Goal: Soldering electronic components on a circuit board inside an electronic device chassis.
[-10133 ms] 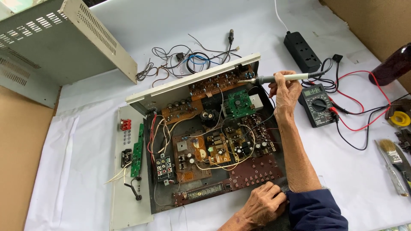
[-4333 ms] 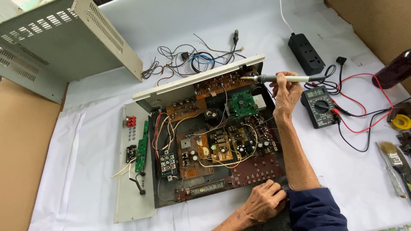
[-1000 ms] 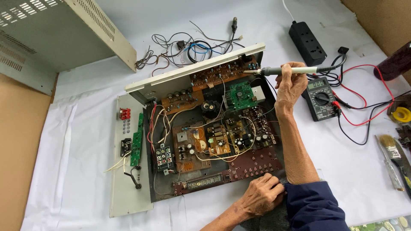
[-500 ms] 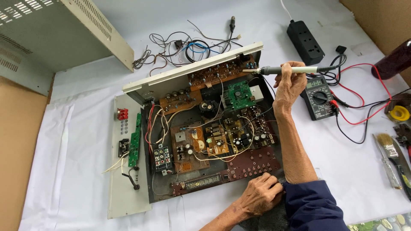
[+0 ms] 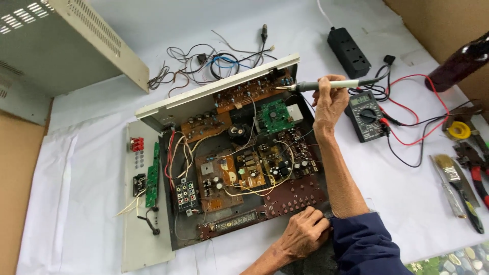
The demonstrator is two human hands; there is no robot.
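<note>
Soldering iron (image 5: pixel 326 85): gripped in my right hand (image 5: pixel 330 101), tip over the far circuit boards of the opened amplifier chassis (image 5: pixel 239 163) at centre. My left hand (image 5: pixel 301 237) rests curled on the chassis's near right corner; whether it grips anything, I cannot tell. Multimeter (image 5: pixel 367 116) with red and black leads, right. Black power strip (image 5: pixel 348 52), far right. Brush (image 5: pixel 456 186) and pliers (image 5: pixel 476 168), right edge, partly cut off. Grey metal cover (image 5: pixel 66 46), far left.

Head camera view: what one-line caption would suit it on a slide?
Right hand holds a soldering iron over an opened amplifier chassis; left hand rests at its front edge.
</note>
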